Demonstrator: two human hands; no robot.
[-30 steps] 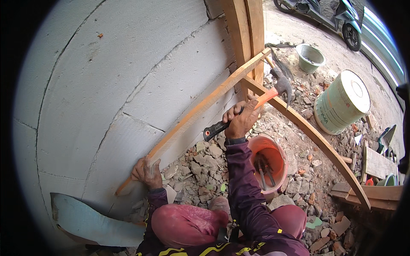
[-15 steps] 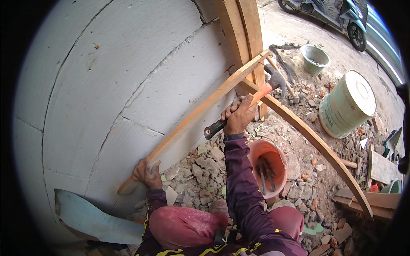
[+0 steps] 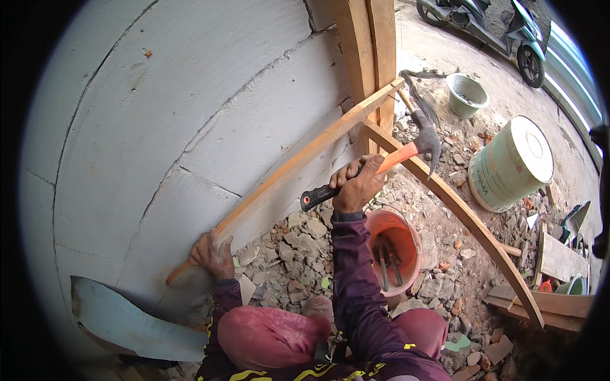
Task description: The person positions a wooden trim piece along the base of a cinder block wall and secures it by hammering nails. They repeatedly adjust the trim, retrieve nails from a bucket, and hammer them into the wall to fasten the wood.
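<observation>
My right hand [image 3: 359, 184] is closed round the orange and black handle of a claw hammer [image 3: 401, 154]. The hammer's steel head hangs just right of where two wooden strips meet at an upright post [image 3: 365, 57]. Low on the left, my left hand [image 3: 214, 255] grips one wooden strip [image 3: 286, 165], which slants up along the block wall to the post. A nail seems to stick out near that strip's upper end. The second wooden strip [image 3: 467, 219] runs from the post down to the right, passing behind the hammer.
Below the hammer stands an orange bucket [image 3: 416, 238] with tools in it. Rubble [image 3: 295, 254] covers the ground by the grey block wall [image 3: 146, 127]. An upturned pale bucket [image 3: 511, 165], a grey-green basin [image 3: 467, 95] and a scooter [image 3: 495, 28] are further right. A bluish curved sheet [image 3: 127, 320] lies lower left.
The hammer head has come away from the strip's upper end, moving down and slightly right. My left hand still holds the strip. The whole view has shifted a little.
</observation>
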